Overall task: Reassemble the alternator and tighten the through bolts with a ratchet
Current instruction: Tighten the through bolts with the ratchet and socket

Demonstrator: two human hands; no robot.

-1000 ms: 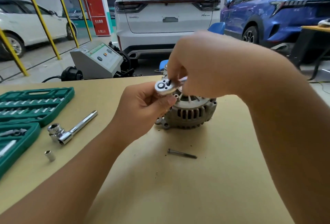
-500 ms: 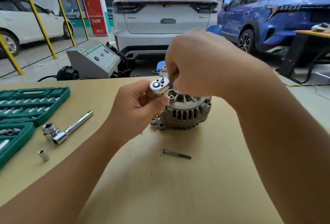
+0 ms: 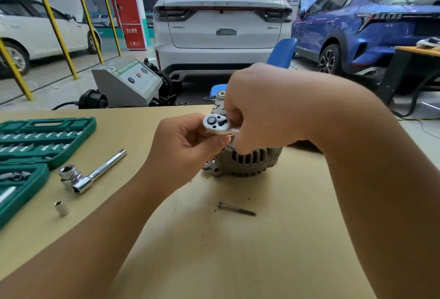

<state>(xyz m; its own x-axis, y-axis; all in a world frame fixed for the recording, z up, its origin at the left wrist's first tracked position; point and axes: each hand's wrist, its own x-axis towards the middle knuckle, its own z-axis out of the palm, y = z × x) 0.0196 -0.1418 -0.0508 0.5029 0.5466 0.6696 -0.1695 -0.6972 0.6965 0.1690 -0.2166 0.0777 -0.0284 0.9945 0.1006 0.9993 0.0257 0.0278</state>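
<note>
A grey alternator stands on the tan table, mostly hidden behind my hands. Above its left side a small chrome ratchet shows its round head. My left hand pinches that head from the left with thumb and fingers. My right hand wraps over the ratchet's handle, which is hidden in the fist. One loose through bolt lies on the table in front of the alternator.
A green socket case lies open at the left edge. Beside it are a chrome sliding T-bar with a socket and a small loose socket. Beyond the table stand a grey machine, a blue chair and parked cars.
The ratchet's handle has swung a little in my right hand while my left hand keeps hold of the head. The camera has shifted slightly; nothing on the table moved.
</note>
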